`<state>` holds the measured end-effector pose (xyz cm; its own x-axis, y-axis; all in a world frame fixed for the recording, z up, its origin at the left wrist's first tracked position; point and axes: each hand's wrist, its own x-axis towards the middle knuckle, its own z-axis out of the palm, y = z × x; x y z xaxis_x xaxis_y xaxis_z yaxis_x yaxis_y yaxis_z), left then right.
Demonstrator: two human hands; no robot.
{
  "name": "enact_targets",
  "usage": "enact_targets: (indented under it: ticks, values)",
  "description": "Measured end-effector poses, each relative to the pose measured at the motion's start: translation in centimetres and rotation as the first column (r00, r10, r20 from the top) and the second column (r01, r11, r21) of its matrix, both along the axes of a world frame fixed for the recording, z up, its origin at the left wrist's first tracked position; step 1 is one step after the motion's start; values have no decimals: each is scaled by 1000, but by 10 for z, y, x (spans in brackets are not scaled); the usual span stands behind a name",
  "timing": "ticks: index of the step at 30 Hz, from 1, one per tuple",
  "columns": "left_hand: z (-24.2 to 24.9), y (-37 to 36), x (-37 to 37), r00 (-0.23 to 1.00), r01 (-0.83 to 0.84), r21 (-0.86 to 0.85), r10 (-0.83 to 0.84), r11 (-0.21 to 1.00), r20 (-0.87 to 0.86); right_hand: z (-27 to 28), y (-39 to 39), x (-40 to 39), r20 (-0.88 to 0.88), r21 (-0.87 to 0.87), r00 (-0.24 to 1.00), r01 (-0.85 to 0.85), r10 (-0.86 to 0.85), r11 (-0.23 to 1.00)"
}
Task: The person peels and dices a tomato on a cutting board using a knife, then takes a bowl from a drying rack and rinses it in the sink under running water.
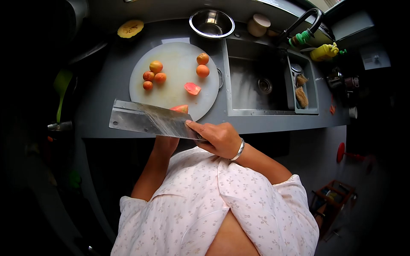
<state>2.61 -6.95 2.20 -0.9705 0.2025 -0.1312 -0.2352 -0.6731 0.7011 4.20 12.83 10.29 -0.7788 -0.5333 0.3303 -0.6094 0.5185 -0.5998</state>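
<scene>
My right hand (218, 137) is wrapped round the handle of a cleaver (149, 120), index finger along the blade. The broad wet blade points left, over the front edge of the round white cutting board (141, 91). Behind the blade, my left hand (165, 143) shows only near the wrist; its fingers are hidden. Just past the blade's upper edge a tomato piece (180, 109) peeks out, partly covered. Another cut tomato piece (192, 88) lies farther up the board. Several whole tomatoes (156, 66) sit on the left, and two more tomatoes (203, 71) on the right.
A steel bowl (212, 24) stands behind the board, with a cut yellow squash (130, 29) to its left. On the right is a sink (229, 85) with a black faucet (305, 21), a side basin holding scrubbers (301, 97), and a yellow bottle (324, 52).
</scene>
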Motion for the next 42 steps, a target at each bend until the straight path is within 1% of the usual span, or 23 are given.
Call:
enact_targets:
  ticks: [1, 3, 4, 6, 8, 12, 14, 15, 17, 20, 24, 26, 28, 30, 33, 34, 35, 36, 38, 39, 40, 41, 42]
  values:
    - [-1, -1, 0, 1000, -7, -2, 7, 1000, -21, -1, 0, -1, 0, -1, 1000, 0, 0, 1000]
    - [-3, -5, -3, 1000, -14, -20, 14, 1000, 7, -3, -1, -2, 12, -31, 1000, -12, 12, 999]
    - [-8, -10, -4, 993, 64, -32, -67, 997, -96, -3, -2, -2, 13, -36, 1000, -19, 19, 999]
    - [-16, -16, -3, 970, 135, -57, -144, 989, -195, -2, 0, -2, 5, -43, 1000, -18, 18, 999]
    - [-18, -16, -3, 990, 103, 102, -92, 989, -110, 0, 2, -2, 1, -24, 1000, -20, 20, 1000]
    - [-21, -18, -3, 994, 104, 150, -98, 983, -48, 4, 3, -2, -11, -13, 1000, -24, 24, 1000]
    - [-16, -17, -4, 984, 107, 83, -93, 991, -152, 7, 2, -2, -7, -21, 1000, -26, 25, 999]
    - [-17, -16, -4, 984, 109, 84, -95, 990, -152, 7, 2, -2, -2, -30, 1000, -27, 27, 999]
    - [-18, -17, -6, 993, 100, 52, -97, 994, -66, 4, 2, -4, -1, -55, 1000, -31, 31, 998]
    - [-14, -18, -8, 995, 98, 16, -98, 995, -12, 4, 4, -6, 18, -103, 999, -45, 47, 994]
    - [-2, -22, -11, 992, 125, -44, -126, 991, -31, -1, 7, -4, 65, -166, 997, -35, 46, 985]
    - [-3, -24, -10, 990, 131, -105, -135, 986, -33, -3, 8, -4, 53, -143, 998, -32, 40, 989]
    - [-2, -22, -9, 993, 118, -68, -119, 991, -7, -2, 9, -4, 41, -119, 999, -30, 35, 992]
    - [-1, -18, -8, 994, 106, -30, -105, 994, 17, 0, 10, -3, 52, -30, 998, -25, 26, 999]
    - [-1, -15, -9, 997, 79, -45, -79, 996, -18, -4, 8, -2, 38, -64, 999, 10, -8, 998]
    - [-2, -16, -11, 993, 108, -88, -112, 990, -41, -5, 7, -1, 37, -63, 999, 11, -9, 998]
    - [-2, -16, -12, 988, 135, -130, -145, 982, -63, -6, 4, 0, 103, -139, 994, 51, -37, 989]
    - [-1, -16, -14, 987, 137, -130, -147, 982, -64, -6, 3, 2, 170, -211, 983, 97, -61, 973]
    - [5, -14, -17, 991, 109, -339, -127, 934, -32, -8, 0, 3, 171, -213, 982, 119, -83, 970]
    - [6, -11, -18, 991, 110, -338, -129, 935, -36, -8, 0, 2, 168, -216, 980, 138, -103, 967]
    - [7, -9, -19, 993, 93, -275, -109, 957, -44, -10, 2, 0, 163, -215, 981, 139, -105, 967]
    - [7, -7, -18, 995, 77, -211, -89, 974, -47, -14, 4, 0, 71, -144, 994, 94, -85, 985]
    - [-1, -8, -16, 997, 68, -192, -76, 979, -35, -16, 6, 0, -19, -69, 998, 56, -57, 996]
